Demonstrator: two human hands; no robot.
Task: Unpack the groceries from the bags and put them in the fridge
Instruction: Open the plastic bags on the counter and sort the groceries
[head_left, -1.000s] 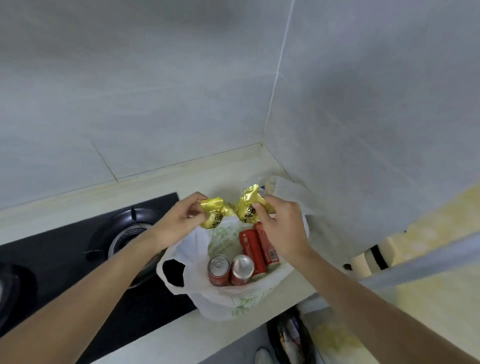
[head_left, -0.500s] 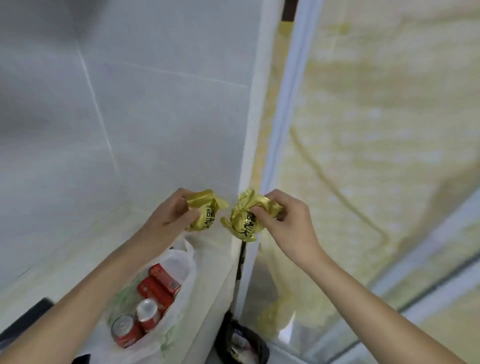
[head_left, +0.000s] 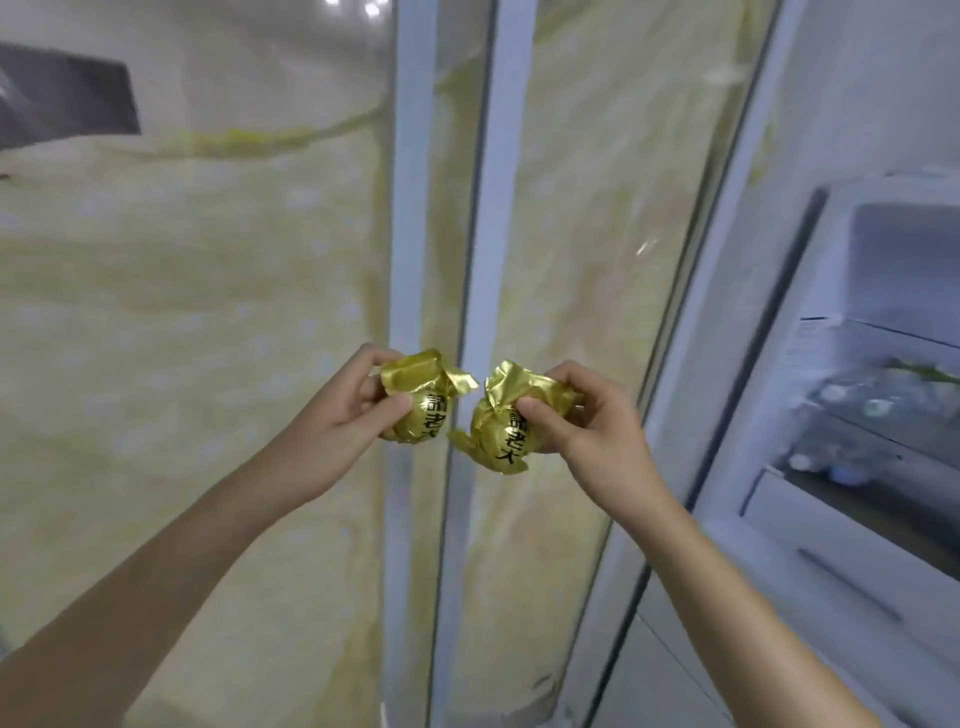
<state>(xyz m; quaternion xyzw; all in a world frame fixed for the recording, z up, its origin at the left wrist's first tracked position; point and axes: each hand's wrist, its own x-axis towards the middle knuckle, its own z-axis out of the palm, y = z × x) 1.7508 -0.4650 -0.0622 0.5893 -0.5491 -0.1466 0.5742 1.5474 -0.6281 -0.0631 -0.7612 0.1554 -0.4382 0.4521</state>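
My left hand (head_left: 332, 423) grips a round packet in crinkled gold foil (head_left: 423, 402) with black lettering. My right hand (head_left: 592, 434) grips a second gold foil packet (head_left: 501, 426) of the same kind. Both are held side by side at chest height, a small gap between them. The open fridge (head_left: 852, 415) stands at the right edge, its lit shelves blurred, with items on them that I cannot make out. The grocery bags are out of view.
A sliding glass door with pale blue-white frames (head_left: 415, 260) fills the middle, backed by a yellow patterned curtain (head_left: 182, 312). A white fridge drawer front (head_left: 810, 545) shows low at the right. A dark panel (head_left: 67, 104) sits at the upper left.
The view has swung right, away from the counter, the stove and the white bag of red cans, toward the glass door and the fridge. Both hands kept their gold packets.
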